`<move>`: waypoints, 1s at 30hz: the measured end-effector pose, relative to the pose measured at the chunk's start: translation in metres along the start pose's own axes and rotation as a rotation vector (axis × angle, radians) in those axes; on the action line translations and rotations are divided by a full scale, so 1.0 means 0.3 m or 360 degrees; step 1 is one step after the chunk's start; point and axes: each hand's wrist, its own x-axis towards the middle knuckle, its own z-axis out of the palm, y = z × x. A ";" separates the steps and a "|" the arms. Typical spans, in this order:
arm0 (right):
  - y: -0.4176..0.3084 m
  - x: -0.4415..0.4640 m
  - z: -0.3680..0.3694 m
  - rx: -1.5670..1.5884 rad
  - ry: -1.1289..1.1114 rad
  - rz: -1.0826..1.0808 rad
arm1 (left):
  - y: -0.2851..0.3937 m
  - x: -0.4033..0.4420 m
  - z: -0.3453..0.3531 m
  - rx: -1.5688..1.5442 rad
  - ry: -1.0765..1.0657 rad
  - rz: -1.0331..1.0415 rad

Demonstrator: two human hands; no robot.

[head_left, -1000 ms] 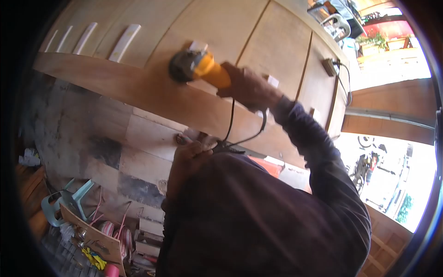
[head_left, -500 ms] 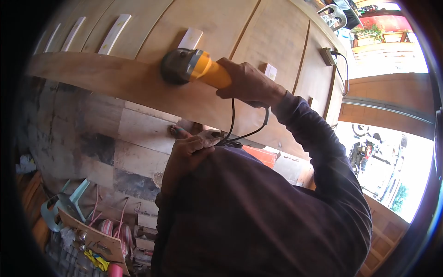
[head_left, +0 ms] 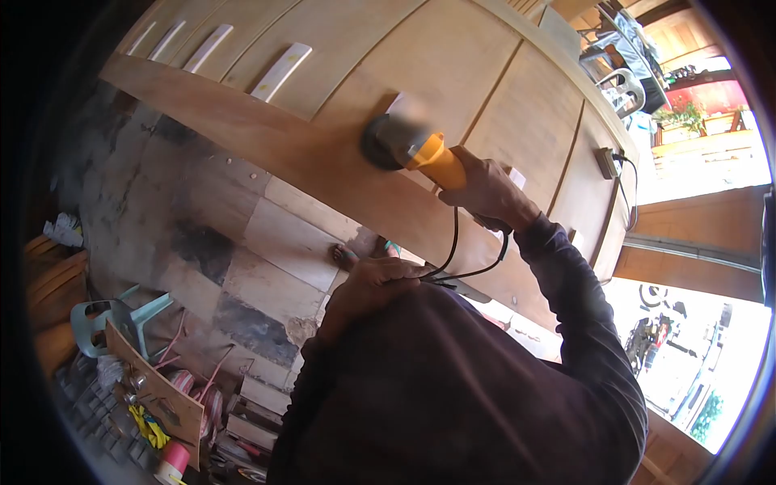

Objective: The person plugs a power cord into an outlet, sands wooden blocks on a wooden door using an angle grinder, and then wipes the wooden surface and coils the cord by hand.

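My right hand (head_left: pixel 493 192) is closed around the yellow body of an angle grinder (head_left: pixel 440 162). The grinder's round dark disc lies against the front edge of a large wooden panel (head_left: pixel 323 149), beside a pale wooden strip. A black power cord (head_left: pixel 455 242) loops down from the tool toward my lap. Close to my body, my left hand (head_left: pixel 373 279) has its fingers pressed together at the cord, which passes by the fingertips; part of the grip is hidden.
More pale strips (head_left: pixel 281 73) stand along the panel. An extension socket (head_left: pixel 606 163) with a plugged-in cord sits at its right. On the tiled floor (head_left: pixel 275 234) are a bare foot (head_left: pixel 344 256), an overturned light-green plastic stool (head_left: pixel 145 317) and a board (head_left: pixel 158 396) with yellow gloves near it.
The view has shifted, so panel and floor appear further right. The grinder has moved right along the panel relative to the strips. Both hands keep their places on tool and cord.
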 end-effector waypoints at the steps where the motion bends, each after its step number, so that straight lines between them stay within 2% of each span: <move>1: 0.008 0.003 0.001 -0.0038 0.0030 -0.0017 | -0.006 -0.004 0.003 -0.0002 0.0002 -0.0020; 5: 0.111 0.094 -0.061 0.0023 0.0162 -0.0022 | 0.009 -0.009 0.014 0.0013 0.0067 0.0011; 6: 0.111 0.108 -0.088 0.0043 0.0134 0.0096 | 0.016 -0.005 0.015 0.0007 0.0062 -0.0011; 10: 0.140 0.139 -0.124 0.0094 0.0133 0.0169 | 0.029 0.011 0.022 0.0036 0.0039 -0.0004; 13: 0.189 0.116 -0.077 0.0091 0.0154 -0.0029 | 0.021 0.025 0.027 0.0059 0.0020 0.0004; 14: 0.097 0.085 -0.094 0.0073 0.0067 0.0085 | 0.017 0.030 0.028 0.0061 0.0011 -0.0004; 17: 0.074 0.070 -0.070 0.0040 0.0056 0.0093 | 0.009 0.037 0.034 0.0100 0.0052 0.0043; 21: 0.131 0.144 -0.099 0.0002 0.0152 -0.0058 | 0.013 0.030 0.035 0.0120 0.0088 0.0045; 22: 0.136 0.164 -0.113 -0.0005 0.0137 0.0087 | 0.020 0.028 0.038 0.0131 0.0104 0.0056; 26: 0.142 0.210 -0.145 0.0041 0.0075 0.0211 | 0.024 0.027 0.035 0.0130 0.0119 0.0020; 30: 0.126 0.157 -0.117 0.0064 0.0072 0.0078 | 0.027 0.035 0.032 0.0025 0.0107 -0.0018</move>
